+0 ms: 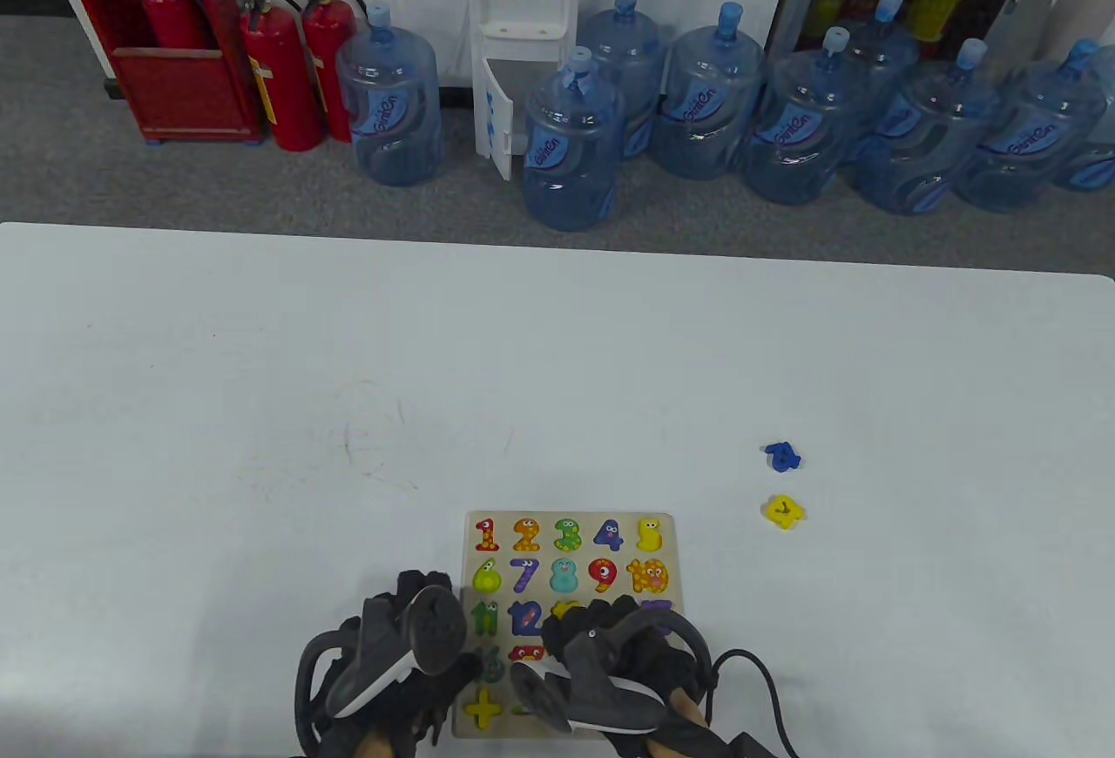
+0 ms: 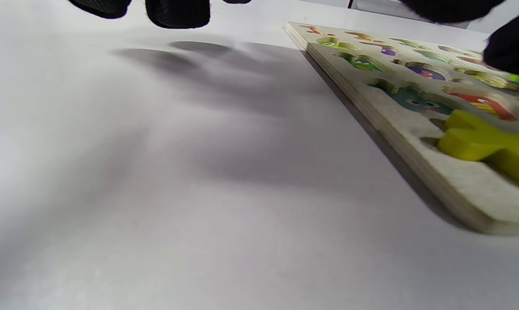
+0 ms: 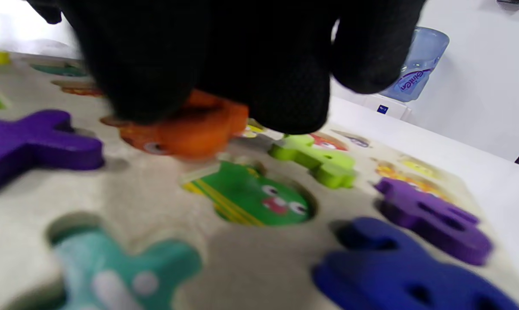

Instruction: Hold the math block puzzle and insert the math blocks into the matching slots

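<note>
Table view: the puzzle board (image 1: 669,531) lay under both hands. The left hand (image 1: 396,653) sat at its left edge, probably to steady it. The right hand (image 1: 610,662) covered the lower rows. A blue block (image 1: 782,456) and a yellow block (image 1: 783,511) lay loose, well apart from the right hand, not yet slotted.

Left wrist view: the fingertips (image 2: 178,13) hung above bare table (image 2: 156,193) beside the board edge, spread, holding nothing visible; contact with the board could not be confirmed.

Right wrist view: the fingers (image 3: 199,56) were curled, pinching an orange block (image 3: 186,129) just above its slot; blur hid whether it was seated. A green empty slot (image 3: 250,198) lay just below the grip.
</note>
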Tool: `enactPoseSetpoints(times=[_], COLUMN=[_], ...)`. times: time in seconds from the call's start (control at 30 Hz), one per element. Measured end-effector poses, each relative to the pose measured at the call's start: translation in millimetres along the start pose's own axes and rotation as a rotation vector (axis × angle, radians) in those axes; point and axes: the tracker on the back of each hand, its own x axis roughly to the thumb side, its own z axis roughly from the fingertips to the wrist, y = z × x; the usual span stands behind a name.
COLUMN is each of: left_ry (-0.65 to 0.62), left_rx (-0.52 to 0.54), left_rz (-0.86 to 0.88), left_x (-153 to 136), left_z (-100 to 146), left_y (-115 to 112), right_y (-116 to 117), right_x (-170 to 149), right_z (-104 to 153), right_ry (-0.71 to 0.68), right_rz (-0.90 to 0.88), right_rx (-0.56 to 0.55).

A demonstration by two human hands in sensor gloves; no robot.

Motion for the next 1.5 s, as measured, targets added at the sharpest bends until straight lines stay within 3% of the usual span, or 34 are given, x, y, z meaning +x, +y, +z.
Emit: enactPoseSetpoints(times=[0.6,0.9,1.0,1.17,1.2,1.33,1.5], left_ry=[-0.002,-0.003,0.001,0.017,0.027,0.053,0.097], left_rx=[0.002,0.002,0.003,0.013,0.017,0.031,0.015], left_rz=[0.002,0.003,0.005,0.009,0.011,0.040,0.048], left_x=[1,0,0,-2,-4,-10,-18], left_z=[0,1,1,3,3,5,3], left_y=[-1,-1,-2,-2,-3,-2,-4], right_y=[-1,-8,-15,-13,-7,18,53], right_x=[5,-2,-33,-122,-150,-206,-237], right_z=[-5,3,13,37,46,66,62], right_ry=[0.019,0.029,0.109,0.364,0.446,0.602,0.676], right_rz=[-0.017,0.007,-0.018,-0.051,-0.062,-0.093,-0.141], right_rx=[-0.022,-0.102,-0.130,-0.086,-0.064,0.006,0.128])
